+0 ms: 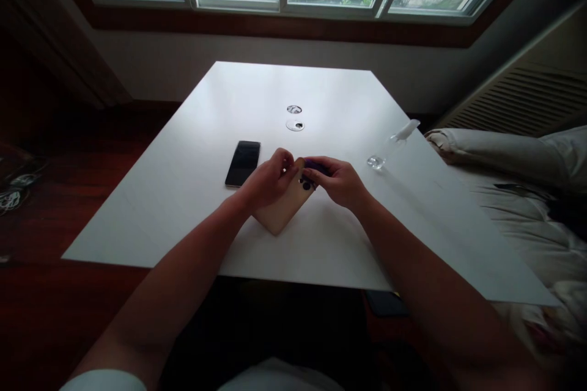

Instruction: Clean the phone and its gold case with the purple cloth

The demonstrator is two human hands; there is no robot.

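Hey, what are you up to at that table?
A person is working at a white table with both bare hands. The left hand and right hand meet at the top end of a tan, phone-like thing with dark round lenses. Something purple shows at the right fingers, too small to make out. A dark-screened phone lies to the left, and a clear bottle with a white top is off to the right.
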